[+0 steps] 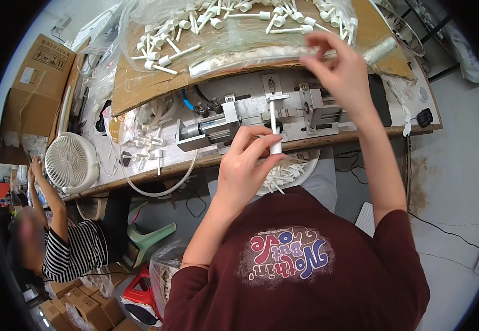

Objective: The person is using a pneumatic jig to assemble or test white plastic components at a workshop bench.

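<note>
Workbench (107, 174): pale top, worn wooden front edge, grey floor (185, 220) below. Fan (71, 163), round, white, ribbed, near its left end. Carton (45, 71) at far left: dark printed symbols, pale label. Maroon shirt (317, 220): curved lettering in pink, blue, cream. Corrugated cardboard (140, 91) over the bench's back bears heaped white pieces (216, 23), smooth, each a cylindrical head on a slim stem. Metal fixture (231, 113): squared blocks, silver cylinder, bolts. Hands apart. Left hand (244, 163) pinches white part (276, 145) by its thicker near end; stem reaches over fixture's middle. Right hand (341, 71), raised at cardboard's front edge: thumb and fingers parted, blurred.
</note>
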Demonstrator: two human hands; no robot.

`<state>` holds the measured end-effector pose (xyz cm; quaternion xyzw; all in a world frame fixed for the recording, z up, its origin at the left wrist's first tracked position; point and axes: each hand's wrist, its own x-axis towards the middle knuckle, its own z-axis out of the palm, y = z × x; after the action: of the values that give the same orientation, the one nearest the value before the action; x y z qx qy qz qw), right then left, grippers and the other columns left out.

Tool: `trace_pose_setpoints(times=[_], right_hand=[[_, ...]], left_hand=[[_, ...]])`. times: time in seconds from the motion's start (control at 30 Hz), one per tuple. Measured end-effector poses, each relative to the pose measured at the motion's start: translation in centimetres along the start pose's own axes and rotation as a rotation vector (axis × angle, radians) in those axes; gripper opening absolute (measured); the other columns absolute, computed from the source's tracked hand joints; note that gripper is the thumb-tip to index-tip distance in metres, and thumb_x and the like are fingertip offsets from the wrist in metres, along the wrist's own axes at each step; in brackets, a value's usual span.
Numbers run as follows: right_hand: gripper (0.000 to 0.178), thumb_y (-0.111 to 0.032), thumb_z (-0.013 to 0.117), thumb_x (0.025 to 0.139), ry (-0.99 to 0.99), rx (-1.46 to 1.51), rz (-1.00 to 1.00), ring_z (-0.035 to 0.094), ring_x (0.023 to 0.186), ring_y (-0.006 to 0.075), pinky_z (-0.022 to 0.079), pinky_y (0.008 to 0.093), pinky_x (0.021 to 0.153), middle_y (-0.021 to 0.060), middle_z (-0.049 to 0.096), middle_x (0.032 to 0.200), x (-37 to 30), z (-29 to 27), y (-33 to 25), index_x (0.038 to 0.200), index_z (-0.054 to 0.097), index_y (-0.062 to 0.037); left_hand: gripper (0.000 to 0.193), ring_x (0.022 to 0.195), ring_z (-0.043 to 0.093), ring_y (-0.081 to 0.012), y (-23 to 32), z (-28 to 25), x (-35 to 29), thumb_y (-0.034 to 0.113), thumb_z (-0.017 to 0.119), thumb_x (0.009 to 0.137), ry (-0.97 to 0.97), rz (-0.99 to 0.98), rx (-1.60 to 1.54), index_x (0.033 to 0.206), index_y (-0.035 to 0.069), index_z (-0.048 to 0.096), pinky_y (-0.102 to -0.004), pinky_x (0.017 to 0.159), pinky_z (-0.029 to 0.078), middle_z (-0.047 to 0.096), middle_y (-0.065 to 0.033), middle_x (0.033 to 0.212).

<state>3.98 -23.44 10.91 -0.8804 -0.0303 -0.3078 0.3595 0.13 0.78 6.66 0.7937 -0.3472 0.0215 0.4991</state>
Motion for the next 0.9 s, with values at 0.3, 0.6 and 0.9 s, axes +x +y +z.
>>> trace_pose_setpoints(times=[0.3,0.6,0.9], right_hand=[[0.046,-0.001,0.068,0.076,-0.397,-0.874,-0.263,0.06,0.109,0.0258,0.05,0.038,0.092,0.0054,0.061,0.12,12.0,4.7,7.0,0.119,0.062,-0.0149],[0.024,-0.002,0.062,0.084,-0.364,-0.733,-0.518,0.061,0.105,0.0272,0.054,0.0404,0.082,0.0075,0.063,0.1,11.0,4.7,7.4,0.106,0.063,-0.0099],[0.036,-0.018,0.075,0.082,-0.081,-0.104,0.223,0.063,0.098,0.0261,0.049,0.0353,0.083,0.0206,0.065,0.101,11.0,0.5,4.5,0.11,0.062,0.0002]], left_hand=[[0.029,0.069,0.068,-0.0224,-3.9,3.5,-0.6,0.012,0.078,0.075,-0.028,0.176,0.504,0.103,0.008,0.072,-0.0323,0.061,0.054,0.069,-0.0056,0.122],[0.029,0.059,0.064,-0.0221,-4.4,3.5,0.2,0.012,0.078,0.073,0.01,0.212,0.496,0.1,0.008,0.073,-0.0302,0.058,0.052,0.071,-0.005,0.118],[0.026,0.059,0.064,-0.0218,-4.5,3.3,0.0,0.013,0.078,0.074,0.03,0.19,0.476,0.099,0.009,0.074,-0.0299,0.058,0.052,0.071,-0.0025,0.117]])
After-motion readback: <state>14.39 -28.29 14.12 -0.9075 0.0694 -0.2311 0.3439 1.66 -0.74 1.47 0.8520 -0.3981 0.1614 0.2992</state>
